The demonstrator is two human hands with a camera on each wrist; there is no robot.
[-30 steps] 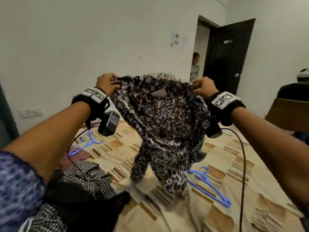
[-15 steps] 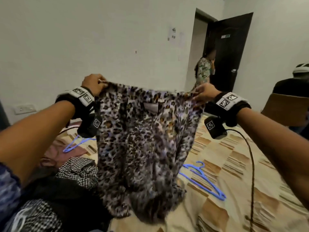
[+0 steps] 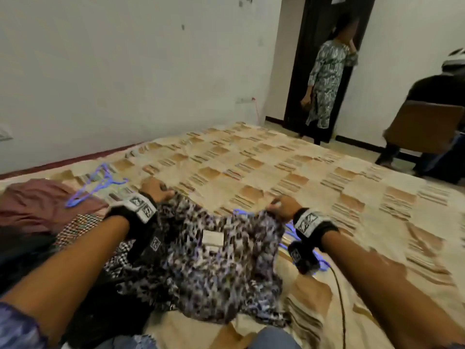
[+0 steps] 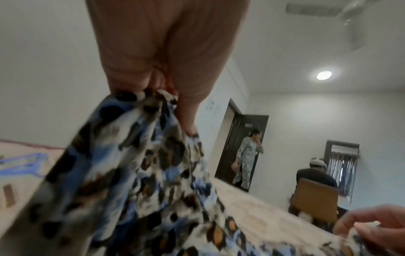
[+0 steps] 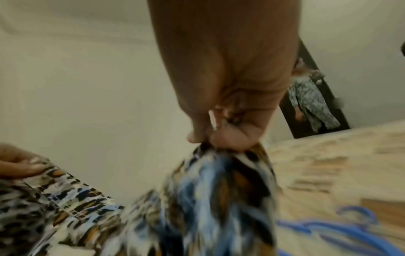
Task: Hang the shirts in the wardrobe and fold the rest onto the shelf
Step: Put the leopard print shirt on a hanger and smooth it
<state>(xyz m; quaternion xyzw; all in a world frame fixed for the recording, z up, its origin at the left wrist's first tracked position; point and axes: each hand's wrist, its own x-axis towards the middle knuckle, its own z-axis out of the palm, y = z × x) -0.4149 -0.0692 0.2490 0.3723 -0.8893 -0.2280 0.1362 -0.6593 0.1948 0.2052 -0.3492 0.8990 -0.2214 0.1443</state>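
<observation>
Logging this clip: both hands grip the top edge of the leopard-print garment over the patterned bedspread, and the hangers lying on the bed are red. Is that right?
One detail is wrong: the plastic hangers are blue, not red, as the head view shows. The rest holds: the left hand and right hand grip the top edge of the leopard-print garment over the patterned bedspread.

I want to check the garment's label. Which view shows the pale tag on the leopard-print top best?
The head view: the pale rectangular tag lies face-up on the leopard-print top, unobstructed. The left wrist view shows only bunched fabric, no tag. The right wrist view shows a blurred pale patch at its bottom edge, perhaps the tag.
</observation>
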